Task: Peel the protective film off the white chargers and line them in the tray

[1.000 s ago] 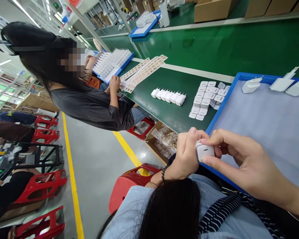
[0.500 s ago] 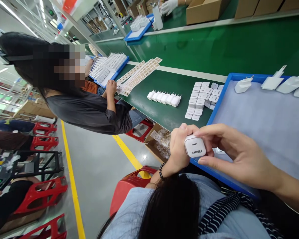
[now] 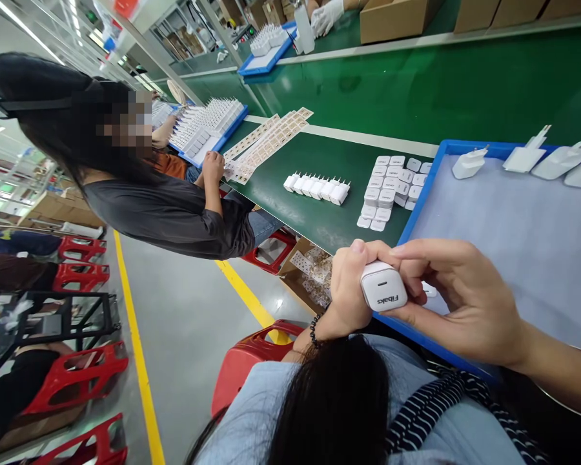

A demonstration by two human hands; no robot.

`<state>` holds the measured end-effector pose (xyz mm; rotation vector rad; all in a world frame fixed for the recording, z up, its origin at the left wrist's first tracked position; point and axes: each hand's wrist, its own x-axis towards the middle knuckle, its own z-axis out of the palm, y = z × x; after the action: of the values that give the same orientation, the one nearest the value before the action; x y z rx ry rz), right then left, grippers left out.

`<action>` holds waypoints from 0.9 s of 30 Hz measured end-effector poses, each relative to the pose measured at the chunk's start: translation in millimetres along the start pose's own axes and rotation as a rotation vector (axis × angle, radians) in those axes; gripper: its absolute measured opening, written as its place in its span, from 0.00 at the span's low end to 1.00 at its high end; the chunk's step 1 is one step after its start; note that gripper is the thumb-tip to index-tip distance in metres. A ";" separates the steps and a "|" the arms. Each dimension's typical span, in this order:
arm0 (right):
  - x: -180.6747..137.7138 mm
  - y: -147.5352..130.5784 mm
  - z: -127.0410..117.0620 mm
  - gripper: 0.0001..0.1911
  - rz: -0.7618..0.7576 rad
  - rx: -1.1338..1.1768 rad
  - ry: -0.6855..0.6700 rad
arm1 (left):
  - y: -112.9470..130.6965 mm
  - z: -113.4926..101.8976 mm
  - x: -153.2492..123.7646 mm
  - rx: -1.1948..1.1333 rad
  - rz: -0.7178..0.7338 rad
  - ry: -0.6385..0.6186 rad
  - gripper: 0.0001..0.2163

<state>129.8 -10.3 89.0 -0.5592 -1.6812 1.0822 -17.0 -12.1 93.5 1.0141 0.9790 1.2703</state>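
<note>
Both my hands hold one white charger plug (image 3: 383,286) at the near corner of a blue tray (image 3: 423,197). Its face with a port slot and dark lettering points at me. My left hand (image 3: 348,284) wraps its left side, thumb on top. My right hand (image 3: 458,300) pinches its right side between forefinger and thumb. Several more white plugs (image 3: 527,158) lie at the tray's far edge. Left of the tray, on the green belt (image 3: 314,216), sit a block of white plugs (image 3: 390,190) and a short row of plugs (image 3: 317,187).
A person in a dark grey top (image 3: 174,216) sits to my left at the belt, one hand on strips of labels (image 3: 266,142). Another blue tray of plugs (image 3: 206,126) lies beyond. A carton (image 3: 310,271) and red stools (image 3: 244,368) stand on the floor below.
The plug has been turned in my hands so its lettered port face now points at me. My view shifted slightly.
</note>
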 end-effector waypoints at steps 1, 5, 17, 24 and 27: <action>-0.1 -0.4 -0.2 0.32 -0.016 -0.014 0.000 | -0.2 0.6 -0.8 -0.016 -0.002 -0.007 0.27; -0.3 -2.6 -0.7 0.30 -0.075 -0.088 -0.016 | -1.1 3.2 -3.4 -0.068 -0.041 -0.083 0.28; 1.2 -7.8 1.7 0.32 -0.155 -0.453 0.204 | -1.0 -1.7 1.0 0.128 0.375 -0.161 0.20; 10.7 0.8 -9.5 0.23 -0.102 -0.204 0.101 | 5.8 -6.5 2.2 0.216 0.317 -0.204 0.22; 13.7 1.9 -13.6 0.25 -0.108 -0.117 0.024 | 16.2 -17.4 3.4 0.258 0.203 -0.283 0.22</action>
<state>136.9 6.6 95.3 -0.5469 -1.7421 0.9005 -37.9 -7.3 104.4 1.4821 0.8480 1.1410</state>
